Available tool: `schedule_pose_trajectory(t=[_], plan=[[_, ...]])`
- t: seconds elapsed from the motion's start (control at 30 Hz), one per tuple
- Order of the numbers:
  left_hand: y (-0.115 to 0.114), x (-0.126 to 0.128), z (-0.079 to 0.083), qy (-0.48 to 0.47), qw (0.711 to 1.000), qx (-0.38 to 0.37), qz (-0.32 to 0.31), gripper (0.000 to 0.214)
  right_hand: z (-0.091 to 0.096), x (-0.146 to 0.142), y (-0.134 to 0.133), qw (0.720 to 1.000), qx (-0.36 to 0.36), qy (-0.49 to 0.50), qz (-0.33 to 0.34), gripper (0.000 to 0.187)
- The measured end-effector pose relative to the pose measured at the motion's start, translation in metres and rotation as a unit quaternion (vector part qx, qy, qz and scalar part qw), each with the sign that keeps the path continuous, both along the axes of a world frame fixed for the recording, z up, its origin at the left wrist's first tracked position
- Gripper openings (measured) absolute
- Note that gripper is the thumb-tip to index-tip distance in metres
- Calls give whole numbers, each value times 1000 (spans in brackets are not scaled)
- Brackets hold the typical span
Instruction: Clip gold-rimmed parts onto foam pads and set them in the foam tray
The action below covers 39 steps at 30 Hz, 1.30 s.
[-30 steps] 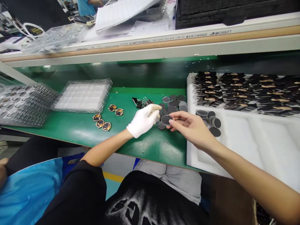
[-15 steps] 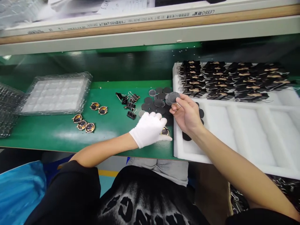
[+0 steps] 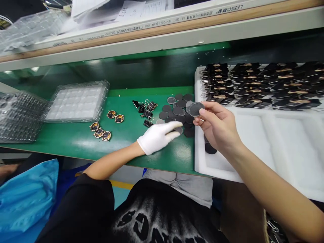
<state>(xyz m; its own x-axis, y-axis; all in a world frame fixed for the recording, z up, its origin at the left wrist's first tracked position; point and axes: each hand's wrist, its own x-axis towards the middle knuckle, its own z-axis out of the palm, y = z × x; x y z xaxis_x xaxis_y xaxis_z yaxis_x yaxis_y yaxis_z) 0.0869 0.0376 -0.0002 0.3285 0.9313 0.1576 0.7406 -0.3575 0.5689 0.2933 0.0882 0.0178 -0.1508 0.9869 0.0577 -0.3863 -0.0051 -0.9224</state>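
Note:
My left hand (image 3: pixel 158 136), in a white glove, is closed in a pinch, with a small grey round disc (image 3: pixel 179 130) between thumb and forefinger. Bare, my right hand (image 3: pixel 219 126) grips a larger grey translucent disc (image 3: pixel 196 109) by its edge, above the left wall of the white tray. Loose dark round discs (image 3: pixel 179 111) lie in a pile on the green table between the hands. Behind the gloved fingers is a cluster of black binder clips (image 3: pixel 148 113). Several gold-rimmed round pieces (image 3: pixel 106 135) with dark, patterned centres rest farther left.
The white foam tray (image 3: pixel 200 162) stands at right, its back rows filled with binder clips (image 3: pixel 250 84) clamped on gold-edged pieces. Clear plastic trays (image 3: pixel 76 101) are stacked at left. A shelf edge (image 3: pixel 162 37) runs across above. More dark discs (image 3: pixel 210 148) lie inside the foam tray.
The view has shifted left. My left thumb and forefinger have closed on a grey disc; the gold-rimmed piece seen by them earlier is now out of sight. My right hand still holds its disc.

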Motion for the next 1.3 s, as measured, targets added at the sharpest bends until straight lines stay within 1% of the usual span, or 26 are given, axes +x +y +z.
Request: schedule_pose_trajectory(t=[0.03, 0.07, 0.13, 0.17, 0.2, 0.27, 0.33, 0.37, 0.47, 0.57, 0.63, 0.73, 0.8, 0.87, 0.93, 0.97, 1.0, 1.03, 1.07, 1.1, 1.13, 1.17, 1.2, 1.23, 1.27, 1.3], plan=[[4, -5, 3, -84, 995, -31, 51, 30, 1, -1, -4, 1000, 14, -12, 4, 29], [8, -10, 6, -158, 980, -63, 104, 28, 3, -3, -9, 999, 26, -33, 16, 28], [15, -16, 10, -269, 938, -107, 189, 31, 3, -10, -18, 993, 41, -91, 59, 26], [17, -17, 11, -311, 919, -116, 212, 34, 3, -15, -23, 989, 43, -117, 81, 27], [18, -17, 11, -349, 903, -122, 219, 37, 1, -20, -26, 985, 43, -138, 97, 28], [15, -13, 9, -409, 881, -137, 194, 40, -5, -30, -28, 982, 37, -157, 99, 31], [7, -7, 6, -439, 873, -152, 145, 44, -14, -37, -26, 982, 37, -170, 72, 34], [3, -4, 5, -437, 879, -151, 119, 47, -18, -39, -24, 981, 40, -183, 55, 35], [-7, 1, 1, -372, 919, -110, 71, 53, -28, -38, -21, 966, 66, -246, 34, 35], [-12, 1, -3, -292, 953, -71, 40, 59, -31, -34, -25, 951, 105, -280, 79, 29], [-14, 0, -6, -262, 962, -67, 24, 65, -30, -33, -29, 950, 119, -262, 121, 30], [-15, -1, -6, -236, 970, -53, 16, 71, -30, -33, -32, 958, 98, -217, 159, 34], [-15, -2, -2, -213, 976, -35, 3, 74, -29, -33, -31, 966, 75, -189, 159, 31], [-13, -6, 7, -179, 983, -27, -27, 75, -28, -33, -28, 977, 50, -144, 148, 27], [-8, -16, 20, -105, 994, -6, -31, 69, -26, -31, -25, 987, 13, -87, 135, 30], [-3, -24, 27, -38, 999, 20, -9, 64, -24, -30, -23, 990, -10, -60, 128, 33], [2, -32, 34, 48, 997, 50, 23, 60, -23, -29, -22, 991, -35, -38, 122, 37], [7, -41, 41, 148, 984, 79, 57, 56, -21, -27, -21, 991, -56, -22, 116, 39], [14, -51, 46, 245, 961, 99, 76, 51, -20, -26, -19, 991, -75, -11, 113, 42], [19, -60, 50, 327, 936, 106, 76, 47, -19, -24, -18, 989, -90, -4, 114, 44], [25, -68, 52, 385, 916, 103, 56, 43, -18, -22, -17, 988, -104, 1, 118, 45], [29, -74, 52, 413, 905, 97, 28, 40, -17, -21, -17, 986, -116, 6, 123, 46], [32, -79, 51, 411, 907, 95, 3, 40, -16, -20, -16, 983, -129, 9, 130, 46], [34, -80, 49, 379, 920, 104, -11, 40, -16, -19, -16, 981, -139, 11, 136, 46], [34, -79, 46, 321, 939, 126, -5, 42, -16, -19, -16, 979, -143, 9, 143, 44], [33, -75, 43, 244, 956, 159, 21, 43, -16, -20, -16, 979, -139, 4, 149, 42]])
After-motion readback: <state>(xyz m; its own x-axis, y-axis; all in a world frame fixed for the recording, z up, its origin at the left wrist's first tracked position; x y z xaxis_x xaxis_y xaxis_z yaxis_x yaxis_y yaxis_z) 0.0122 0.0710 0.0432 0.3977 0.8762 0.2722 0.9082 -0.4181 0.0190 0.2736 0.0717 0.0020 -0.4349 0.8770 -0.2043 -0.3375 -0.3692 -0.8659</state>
